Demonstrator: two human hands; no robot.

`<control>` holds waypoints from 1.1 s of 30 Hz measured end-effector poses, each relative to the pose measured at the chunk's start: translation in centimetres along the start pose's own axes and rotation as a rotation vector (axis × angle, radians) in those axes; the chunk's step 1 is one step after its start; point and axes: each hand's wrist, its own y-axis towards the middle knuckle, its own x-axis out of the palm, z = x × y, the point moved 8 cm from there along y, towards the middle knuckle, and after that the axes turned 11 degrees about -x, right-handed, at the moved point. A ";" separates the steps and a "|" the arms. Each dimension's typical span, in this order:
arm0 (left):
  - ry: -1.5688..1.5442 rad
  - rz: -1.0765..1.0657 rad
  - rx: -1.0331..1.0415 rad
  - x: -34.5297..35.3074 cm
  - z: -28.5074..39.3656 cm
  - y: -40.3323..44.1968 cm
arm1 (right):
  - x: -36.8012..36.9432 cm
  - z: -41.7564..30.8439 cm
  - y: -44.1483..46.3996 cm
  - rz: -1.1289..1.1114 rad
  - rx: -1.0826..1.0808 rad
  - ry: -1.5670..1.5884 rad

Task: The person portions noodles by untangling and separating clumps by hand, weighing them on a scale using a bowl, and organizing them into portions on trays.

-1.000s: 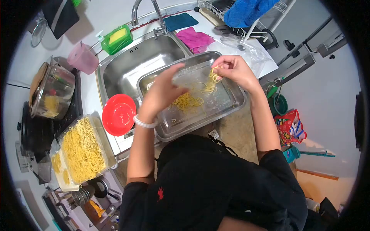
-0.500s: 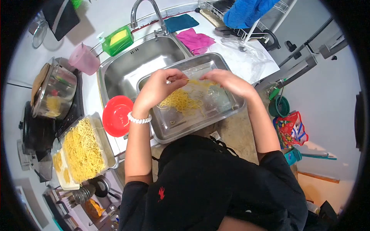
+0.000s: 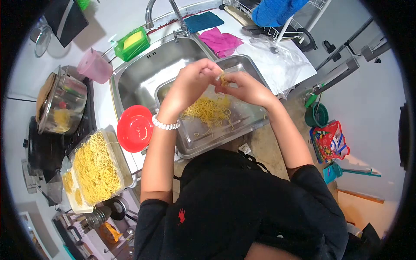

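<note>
Both hands meet above a metal tray (image 3: 203,150), with a small bunch of yellow noodles (image 3: 223,79) between their fingertips. My left hand (image 3: 196,82), below a white coiled wristband (image 3: 166,124), has its fingers bent together at the bunch's left side; how firmly it grips is partly hidden. From the right, my right hand (image 3: 249,89) pinches the same strands between thumb and fingers. Under the hands, a loose pile of noodles (image 3: 208,112) lies in the tray, and a few strands are scattered around it. A red bowl (image 3: 130,125) with noodle scraps inside stands left of the tray.
The sink (image 3: 143,82) and faucet (image 3: 178,21) are behind the tray. At left, a clear container (image 3: 123,162) is full of noodles, near a glass-lidded pot (image 3: 65,108). A pink cloth (image 3: 220,41) and plastic bag (image 3: 281,65) lie on the right counter.
My hands have come closer together over the tray, the right moving left. The strands stretched between them are now a compact bunch at the fingertips.
</note>
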 end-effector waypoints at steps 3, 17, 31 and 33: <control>0.032 0.091 -0.077 -1.3 -0.3 -0.3 | 0.1 2.4 -0.8 0.114 -0.010 0.283; -0.008 0.084 -0.023 -2.3 -2.9 -0.5 | -5.1 2.6 -6.1 0.439 0.031 0.209; 0.953 0.087 -0.253 2.9 -8.4 -1.9 | -14.7 -4.0 -18.0 0.950 -0.533 1.343; 0.941 0.040 -0.292 3.5 -9.0 -1.9 | -17.4 -6.1 -21.7 0.942 -0.672 1.345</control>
